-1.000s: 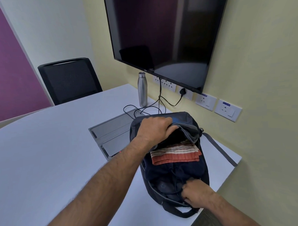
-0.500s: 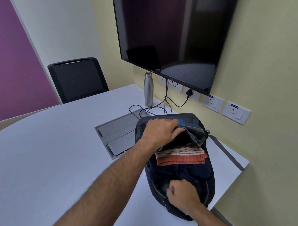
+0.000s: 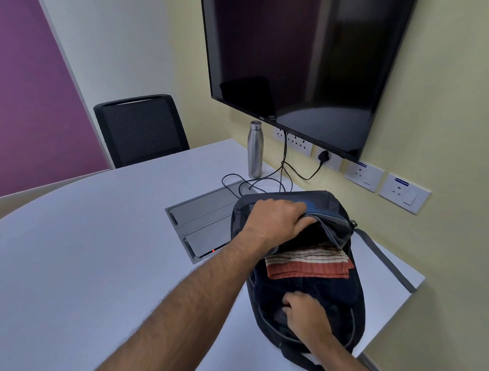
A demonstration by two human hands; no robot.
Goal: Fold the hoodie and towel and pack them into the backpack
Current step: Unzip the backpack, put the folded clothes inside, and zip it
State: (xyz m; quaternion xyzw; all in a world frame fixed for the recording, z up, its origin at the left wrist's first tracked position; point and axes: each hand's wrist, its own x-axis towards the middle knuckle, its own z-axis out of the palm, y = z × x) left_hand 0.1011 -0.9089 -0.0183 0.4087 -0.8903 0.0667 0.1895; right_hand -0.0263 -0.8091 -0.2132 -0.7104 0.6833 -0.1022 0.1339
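1 backpack (image 3: 352, 301) at table (image 3: 100, 247) corner, open | 1 towel (image 3: 305, 264), 1 hoodie (image 3: 273, 290) inside | left hand (image 3: 275, 223) fingers grip flap | right hand (image 3: 305, 314) fingers curled, probably pinching zipper | table's left side free

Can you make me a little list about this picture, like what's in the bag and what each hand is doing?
bag: dark backpack lying open on the white table
inside, top: folded striped towel
inside, below: dark hoodie
left hand: grips the bag's upper flap, holding it open
right hand: curled at the bag's lower opening edge; what it pinches is unclear
behind bag: steel bottle, upright
zip: not closed yet
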